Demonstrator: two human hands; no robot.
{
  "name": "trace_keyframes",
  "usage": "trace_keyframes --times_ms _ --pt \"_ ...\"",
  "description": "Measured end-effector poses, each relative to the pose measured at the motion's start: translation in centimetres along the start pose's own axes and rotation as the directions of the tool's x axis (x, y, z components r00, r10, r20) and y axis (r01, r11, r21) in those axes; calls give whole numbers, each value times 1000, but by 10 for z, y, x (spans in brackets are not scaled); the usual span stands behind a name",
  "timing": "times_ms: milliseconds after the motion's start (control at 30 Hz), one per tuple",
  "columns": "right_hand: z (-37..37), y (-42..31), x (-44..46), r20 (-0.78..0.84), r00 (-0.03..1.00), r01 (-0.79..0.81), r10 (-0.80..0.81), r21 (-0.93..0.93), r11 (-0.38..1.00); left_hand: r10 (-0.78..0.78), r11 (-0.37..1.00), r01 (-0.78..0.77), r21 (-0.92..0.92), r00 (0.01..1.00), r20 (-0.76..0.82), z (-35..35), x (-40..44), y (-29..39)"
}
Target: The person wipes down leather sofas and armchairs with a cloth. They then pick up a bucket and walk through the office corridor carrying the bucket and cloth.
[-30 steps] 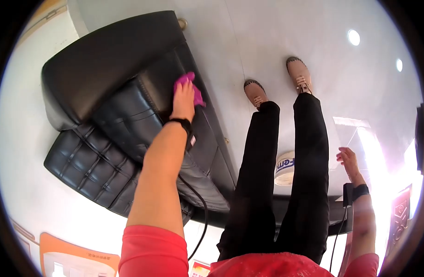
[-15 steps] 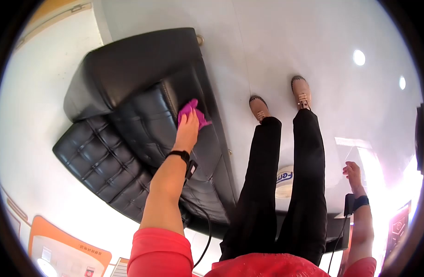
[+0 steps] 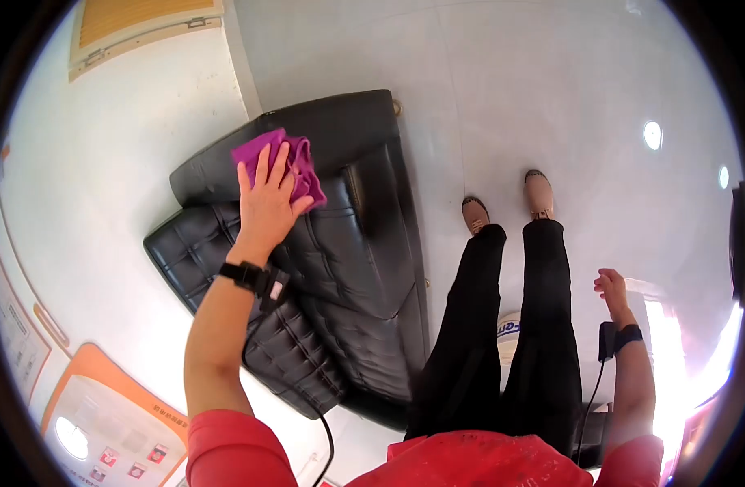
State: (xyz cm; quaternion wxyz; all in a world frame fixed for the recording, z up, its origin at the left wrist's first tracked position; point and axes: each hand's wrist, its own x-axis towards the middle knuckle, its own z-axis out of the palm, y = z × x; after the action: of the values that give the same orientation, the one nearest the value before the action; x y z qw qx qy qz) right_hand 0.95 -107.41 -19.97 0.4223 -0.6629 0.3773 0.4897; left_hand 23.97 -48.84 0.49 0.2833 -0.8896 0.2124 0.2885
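Your left hand [image 3: 267, 213], fingers spread, covered the purple cloth [image 3: 304, 168], which jutted far and right against the sofa armrest [image 3: 340, 122]; your right hand [image 3: 611, 293], loosely curled, hung well apart.

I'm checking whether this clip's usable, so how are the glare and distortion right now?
In the head view, harsh glare washes out the lower right, near the right hand; also in the head view, two bright spots show on the floor, while the cloth is clearly visible; the head view looks fisheye-bowed, with black corners.
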Motion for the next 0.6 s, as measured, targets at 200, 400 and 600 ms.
trace_keyframes --times_ms 200,400,600 --pt "-21 -18 2 -55 997 -56 57 33 998 68 961 -116 250 979 192 38 86 15" --pt "-36 37 -12 -146 967 -192 207 109 975 28 935 -188 300 884 466 103 173 49" --pt "8 140 -31 -87 877 -439 473 256 861 67 907 -287 309 822 566 178 248 92"
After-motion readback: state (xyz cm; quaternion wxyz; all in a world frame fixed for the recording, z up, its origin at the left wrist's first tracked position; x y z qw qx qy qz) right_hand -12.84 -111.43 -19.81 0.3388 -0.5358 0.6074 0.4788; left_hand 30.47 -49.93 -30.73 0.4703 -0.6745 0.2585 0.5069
